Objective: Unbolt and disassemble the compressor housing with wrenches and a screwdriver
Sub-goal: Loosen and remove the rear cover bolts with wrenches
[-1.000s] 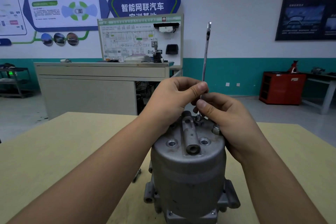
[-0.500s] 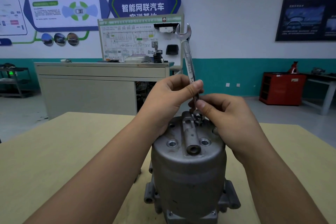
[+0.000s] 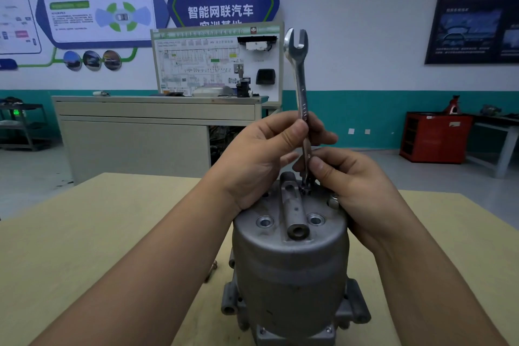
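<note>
Standing upright on the table (image 3: 84, 233), the housing (image 3: 289, 275) offers its top bolts to the person. The wrench (image 3: 302, 87) is held vertical, its lower end seated on a bolt (image 3: 306, 189) beside the central boss (image 3: 290, 205), probably so it can be spun like a driver. The left hand (image 3: 261, 160) pinches the shank midway. The right hand (image 3: 356, 182) pinches it low, steadying that end.

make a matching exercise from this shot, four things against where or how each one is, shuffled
Things:
1. wrench
2. compressor housing
3. left hand
4. red cabinet

Place or state:
a. stands on the tan table
b. by the far wall, on the right
c. upright, open end on top
d. pinches the wrench's shank

Pairs: 1-c, 2-a, 3-d, 4-b
</note>
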